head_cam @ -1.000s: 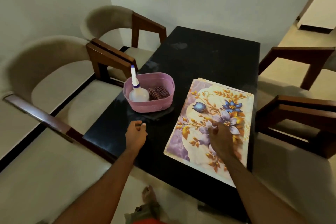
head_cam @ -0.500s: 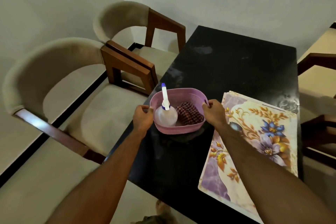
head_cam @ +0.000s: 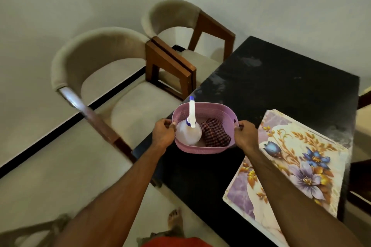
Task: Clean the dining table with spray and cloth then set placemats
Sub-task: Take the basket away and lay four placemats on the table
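your two hands grip a pink basket (head_cam: 204,147) at the near left edge of the black dining table (head_cam: 281,86): your left hand (head_cam: 163,135) is closed on the basket's left rim, your right hand (head_cam: 246,136) closed on its right rim. whether the basket rests on the tabletop or is raised just above it cannot be told. inside it, on the left, stands a clear spray bottle (head_cam: 188,132) with a white neck and blue tip; beside it on the right lies a folded checked cloth (head_cam: 214,134). a stack of floral placemats (head_cam: 297,164) lies flat on the table just right of the basket, under your right forearm, its near corner over the table's near edge. two beige cushioned chairs (head_cam: 112,70) with wooden arms stand along the table's left side. pale smudges show on the far tabletop.
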